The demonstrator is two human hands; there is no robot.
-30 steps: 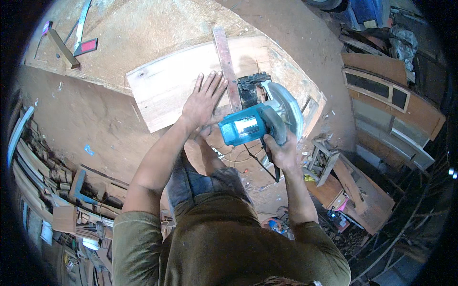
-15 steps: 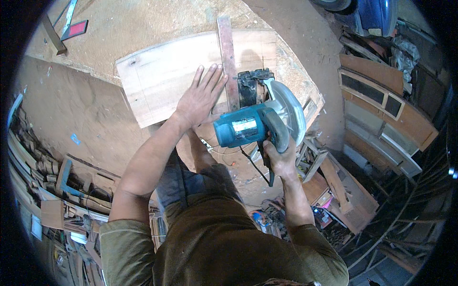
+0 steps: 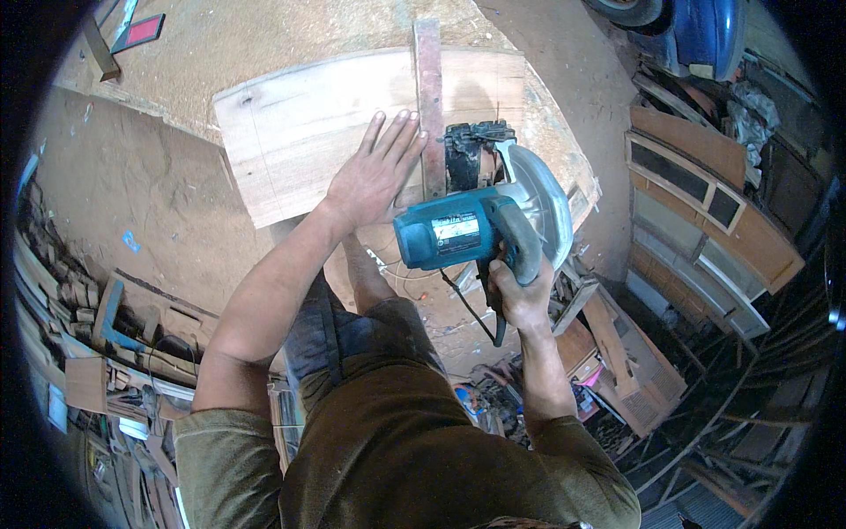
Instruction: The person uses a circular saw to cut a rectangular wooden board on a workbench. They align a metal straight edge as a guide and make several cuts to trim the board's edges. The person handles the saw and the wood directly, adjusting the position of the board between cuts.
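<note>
My left hand (image 3: 368, 179) lies flat on a pale wooden board (image 3: 304, 132), fingers stretched out. Its fingertips touch or come very near a narrow reddish wooden strip (image 3: 429, 97) laid across the board. My right hand (image 3: 525, 295) is wrapped round the rear handle of a teal circular saw (image 3: 451, 229). The saw's base rests at the board's near edge, just right of the strip. A rounded grey guard (image 3: 542, 198) covers the blade, which I cannot see. A black cord hangs below the handle.
The board lies on a rough wooden worktable (image 3: 352, 26). A red-and-black flat object (image 3: 141, 32) sits at its far left. Wood scraps (image 3: 132, 326) pile up at the left; framed wooden panels (image 3: 696, 185) lean at the right. A blue vehicle (image 3: 705, 35) stands at the far right.
The whole view has shifted slightly, so the board and strip sit a little higher in the picture. Both hands keep their hold, and the saw stays beside the strip.
</note>
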